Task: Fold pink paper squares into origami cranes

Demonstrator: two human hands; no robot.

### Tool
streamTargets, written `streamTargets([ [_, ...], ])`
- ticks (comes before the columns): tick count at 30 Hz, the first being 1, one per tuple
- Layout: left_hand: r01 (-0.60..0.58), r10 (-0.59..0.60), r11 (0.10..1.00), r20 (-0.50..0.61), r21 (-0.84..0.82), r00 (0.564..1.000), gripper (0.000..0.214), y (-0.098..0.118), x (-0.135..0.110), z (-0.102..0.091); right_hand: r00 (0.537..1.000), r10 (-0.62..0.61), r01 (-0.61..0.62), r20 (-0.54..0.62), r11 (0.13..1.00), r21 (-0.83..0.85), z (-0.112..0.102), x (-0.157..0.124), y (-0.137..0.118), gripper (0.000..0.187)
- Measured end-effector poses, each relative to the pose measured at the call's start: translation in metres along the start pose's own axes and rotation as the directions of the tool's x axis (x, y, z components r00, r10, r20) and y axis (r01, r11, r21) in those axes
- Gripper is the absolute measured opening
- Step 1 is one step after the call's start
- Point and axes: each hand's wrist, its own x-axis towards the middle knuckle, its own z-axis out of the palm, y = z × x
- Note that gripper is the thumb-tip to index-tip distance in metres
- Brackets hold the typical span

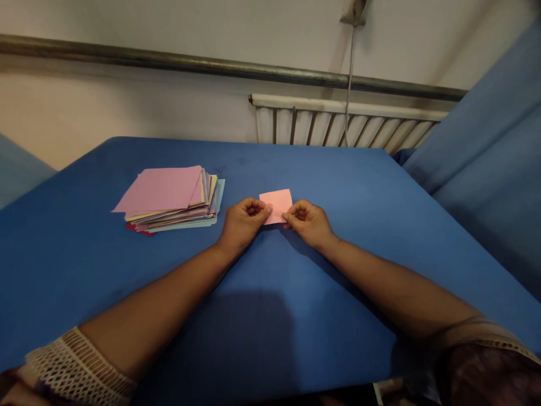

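Observation:
A small pink piece of paper point(276, 202), roughly square and seemingly folded, is held between my two hands over the blue surface. My left hand point(244, 223) pinches its lower left part between thumb and fingers. On the other side, my right hand point(310, 224) grips the lower right corner the same way. Both thumbs lie on the paper's near face, and the fingertips behind it are partly hidden. To the left of my left hand rests a stack of coloured paper sheets point(169, 189), with pink on top.
The blue table point(359, 192) extends around my hands. Behind it are a wall with a metal rail point(203, 64), a white radiator point(329, 106) and a hanging cord point(350, 73). A blue curtain point(486, 129) borders the right side.

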Motion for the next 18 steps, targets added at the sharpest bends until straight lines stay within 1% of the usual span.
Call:
streamTargets([
  [2, 0.060, -0.061, 0.998, 0.036, 0.025, 0.997, 0.025, -0.006, 0.003, -0.001, 0.997, 0.067, -0.066, 0.034, 0.997, -0.029, 0.001, 0.002, 0.005, 0.022],
  [3, 0.073, -0.075, 0.997, 0.048, 0.032, 0.996, 0.026, -0.008, 0.005, -0.002, 0.997, 0.067, -0.065, 0.032, 0.996, -0.055, 0.000, 0.004, 0.007, 0.022],
  [5, 0.065, -0.069, 0.996, 0.062, 0.059, 0.996, 0.025, -0.011, 0.007, -0.003, 1.000, 0.028, -0.027, 0.008, 0.992, -0.127, -0.002, 0.005, 0.012, 0.020],
  [6, 0.048, -0.055, 0.994, 0.070, 0.095, 0.996, 0.023, -0.013, 0.007, -0.004, 1.000, 0.011, -0.011, -0.002, 0.984, -0.175, -0.003, 0.006, 0.014, 0.019],
  [8, -0.002, -0.022, 0.975, 0.103, 0.222, 0.994, 0.019, -0.014, 0.008, -0.007, 1.000, 0.004, -0.002, 0.009, 0.961, -0.277, -0.007, 0.006, 0.015, 0.014],
  [10, -0.081, 0.015, 0.923, 0.177, 0.376, 0.984, 0.016, -0.016, 0.009, -0.010, 0.998, 0.034, -0.012, 0.052, 0.930, -0.368, -0.011, 0.004, 0.013, 0.012],
  [12, -0.191, 0.065, 0.852, 0.264, 0.487, 0.962, 0.015, -0.018, 0.009, -0.013, 0.994, 0.059, -0.008, 0.094, 0.883, -0.469, -0.015, -0.001, 0.008, 0.012],
  [14, -0.281, 0.115, 0.789, 0.319, 0.546, 0.941, 0.011, -0.020, 0.010, -0.014, 0.993, 0.038, 0.035, 0.111, 0.806, -0.591, -0.018, -0.005, 0.002, 0.011],
  [15, -0.305, 0.129, 0.766, 0.331, 0.566, 0.935, 0.010, -0.020, 0.010, -0.015, 0.993, 0.019, 0.062, 0.118, 0.764, -0.643, -0.019, -0.007, -0.001, 0.010],
  [16, -0.314, 0.130, 0.750, 0.336, 0.582, 0.933, 0.008, -0.021, 0.010, -0.015, 0.992, 0.002, 0.086, 0.128, 0.729, -0.679, -0.020, -0.008, -0.004, 0.010],
  [18, -0.315, 0.113, 0.735, 0.350, 0.600, 0.930, 0.008, -0.022, 0.011, -0.015, 0.988, -0.007, 0.114, 0.153, 0.702, -0.703, -0.022, -0.008, -0.006, 0.011],
])
